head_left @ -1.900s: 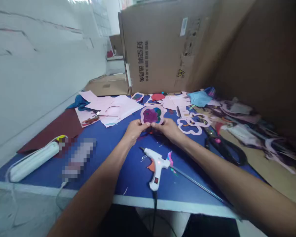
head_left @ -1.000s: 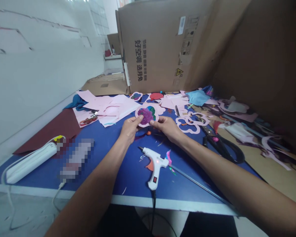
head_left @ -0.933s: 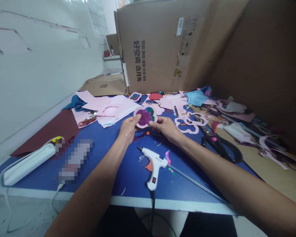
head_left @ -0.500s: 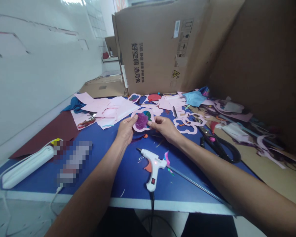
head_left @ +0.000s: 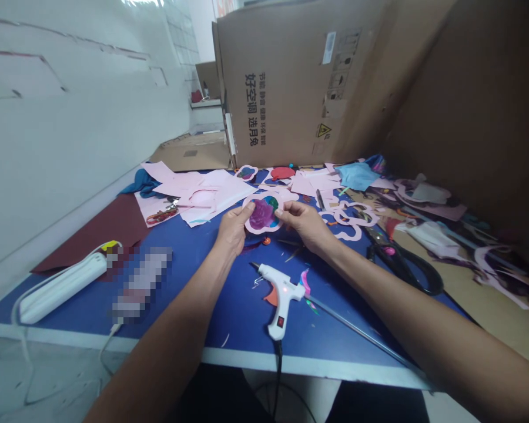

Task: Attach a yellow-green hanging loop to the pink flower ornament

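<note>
Both my hands hold a pink paper flower-shaped frame (head_left: 264,214) above the blue table (head_left: 229,311), with a purple and teal centre showing through it. My left hand (head_left: 233,229) grips its lower left edge, and my right hand (head_left: 302,226) pinches its right edge between thumb and fingers. Just below my hands lies a white hot glue gun (head_left: 280,299), its cord running off the front table edge. A long thin glue stick (head_left: 361,336) extends from it toward the lower right.
Pink paper sheets (head_left: 211,197) and flower-shaped cutouts (head_left: 348,218) lie beyond my hands. Black-handled scissors (head_left: 401,264) rest at right, and a white power strip (head_left: 62,288) and a pixelated object (head_left: 141,282) at left. A large cardboard box (head_left: 282,88) stands behind the table.
The flower frame has turned slightly between my fingers and sits a little further right than half a second ago. My right hand has shifted along its edge.
</note>
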`<state>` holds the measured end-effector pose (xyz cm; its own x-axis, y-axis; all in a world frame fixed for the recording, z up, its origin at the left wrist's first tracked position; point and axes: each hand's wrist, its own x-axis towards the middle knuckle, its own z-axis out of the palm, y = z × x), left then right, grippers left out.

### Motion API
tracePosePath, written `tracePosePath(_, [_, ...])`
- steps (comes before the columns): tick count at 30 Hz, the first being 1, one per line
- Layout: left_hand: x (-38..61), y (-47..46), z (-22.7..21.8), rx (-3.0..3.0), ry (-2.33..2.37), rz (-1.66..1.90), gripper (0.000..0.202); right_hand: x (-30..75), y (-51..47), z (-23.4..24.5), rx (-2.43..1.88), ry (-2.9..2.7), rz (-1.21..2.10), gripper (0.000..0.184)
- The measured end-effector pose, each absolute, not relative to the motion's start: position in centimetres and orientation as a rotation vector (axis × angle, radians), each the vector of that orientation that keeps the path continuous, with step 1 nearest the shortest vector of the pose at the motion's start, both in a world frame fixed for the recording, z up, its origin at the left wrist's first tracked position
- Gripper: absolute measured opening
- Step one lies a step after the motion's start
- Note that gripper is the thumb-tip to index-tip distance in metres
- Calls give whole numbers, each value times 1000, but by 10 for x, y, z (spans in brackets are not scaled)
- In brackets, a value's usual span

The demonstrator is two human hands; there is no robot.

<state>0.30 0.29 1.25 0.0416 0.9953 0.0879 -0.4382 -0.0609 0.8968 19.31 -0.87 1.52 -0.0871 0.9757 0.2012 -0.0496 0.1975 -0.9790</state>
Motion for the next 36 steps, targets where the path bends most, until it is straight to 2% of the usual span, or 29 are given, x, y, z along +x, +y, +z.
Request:
tracePosePath(18, [3,0,10,1009,870,1310,55,194,-7,14,-1019,-1260,1141,48])
tracePosePath(25, [4,-7,10,1256,1069,1162,39,197,-6,14,-1032,-1230,1101,52])
tracePosePath(36, [5,-9,10,1284,1061,1162,34,196,-5,13,-1023,-1227,1091,54])
